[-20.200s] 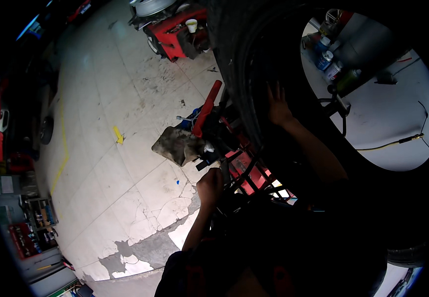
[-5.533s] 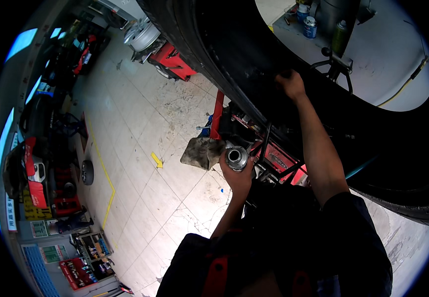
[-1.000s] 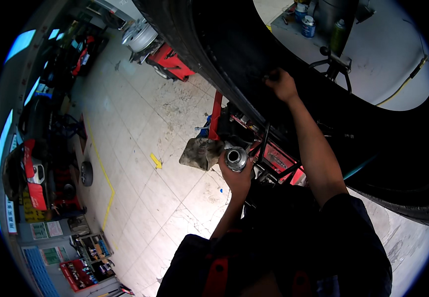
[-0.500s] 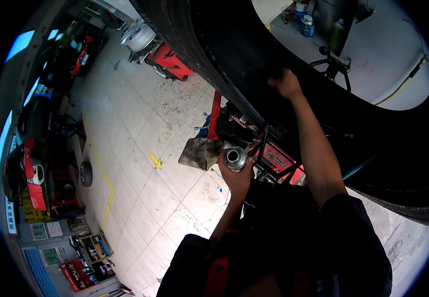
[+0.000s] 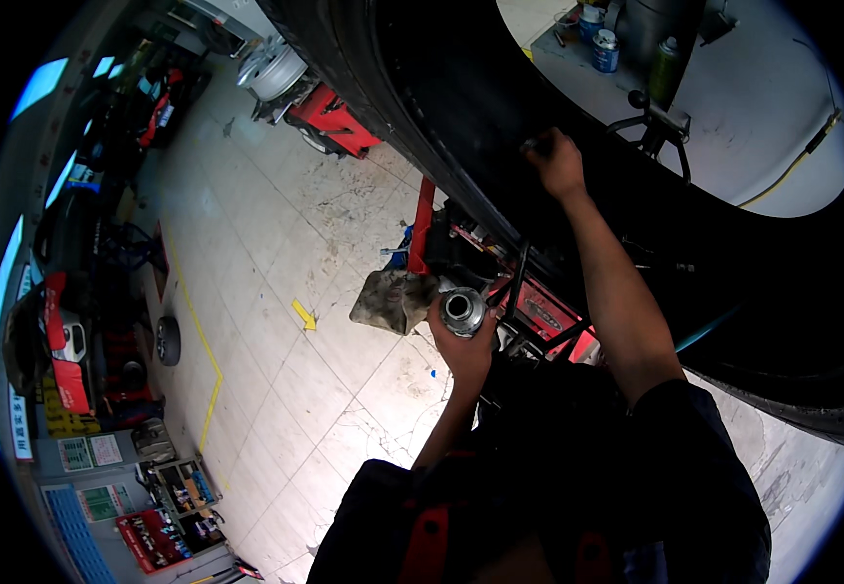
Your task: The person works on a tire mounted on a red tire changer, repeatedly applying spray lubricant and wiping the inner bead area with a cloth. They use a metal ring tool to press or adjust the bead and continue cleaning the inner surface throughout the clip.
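A large black tire [image 5: 461,117] curves across the upper right, with its inner wall facing me. My right hand [image 5: 562,167] reaches inside it, fingers curled around a small dark thing against the dark inner wall; its kind is lost in shadow. Below the tire, my left hand [image 5: 463,356] is wrapped around a round metal can [image 5: 463,310] with an open neck, held upright. Beside that hand sits a stained, greyish cloth-like piece [image 5: 391,301].
A red-framed stand [image 5: 544,310] with black bars is under the tire. Beyond the tire's opening are cans [image 5: 605,51] and a yellow hose [image 5: 782,183]. A silver wheel rim [image 5: 270,70] rests on a red machine [image 5: 336,121] at the back. Tool shelves [image 5: 186,487] stand lower left.
My right hand has shifted slightly left and up along the tire's inner wall, its wrist turning a little. The left hand and the can have stayed in place.
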A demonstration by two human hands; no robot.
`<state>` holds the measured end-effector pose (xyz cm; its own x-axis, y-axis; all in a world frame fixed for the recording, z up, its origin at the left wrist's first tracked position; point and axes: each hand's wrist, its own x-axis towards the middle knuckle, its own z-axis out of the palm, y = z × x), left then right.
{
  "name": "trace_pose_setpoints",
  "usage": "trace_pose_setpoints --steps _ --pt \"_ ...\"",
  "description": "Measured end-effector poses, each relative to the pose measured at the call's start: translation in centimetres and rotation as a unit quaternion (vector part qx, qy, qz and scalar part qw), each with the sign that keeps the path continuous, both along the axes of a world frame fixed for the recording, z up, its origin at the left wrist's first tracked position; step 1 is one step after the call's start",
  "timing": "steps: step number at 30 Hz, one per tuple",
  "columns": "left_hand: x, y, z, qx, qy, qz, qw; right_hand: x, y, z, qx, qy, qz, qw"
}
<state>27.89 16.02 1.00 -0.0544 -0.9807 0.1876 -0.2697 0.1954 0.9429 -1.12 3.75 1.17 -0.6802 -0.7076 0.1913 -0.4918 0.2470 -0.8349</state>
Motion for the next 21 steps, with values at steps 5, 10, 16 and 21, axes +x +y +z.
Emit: trace_pose_setpoints --steps 5,10,16,21 --pt "0.2 0.0 -0.1 -0.005 -0.002 -0.002 1.0 0.5 0.1 0.7 0.002 -0.064 0.058 0.996" --pt "0.0 0.0 0.4 -0.011 -0.015 -0.009 1.0 -0.3 0.1 1.0 0.045 -0.127 0.089 0.987" --pt "0.0 0.0 0.2 0.004 0.012 -0.013 1.0 0.1 0.5 1.7 0.063 -0.137 0.104 0.983" --pt "0.1 0.0 0.1 -0.002 -0.003 -0.008 1.0 -0.1 0.2 1.4 0.079 -0.091 0.121 0.985"
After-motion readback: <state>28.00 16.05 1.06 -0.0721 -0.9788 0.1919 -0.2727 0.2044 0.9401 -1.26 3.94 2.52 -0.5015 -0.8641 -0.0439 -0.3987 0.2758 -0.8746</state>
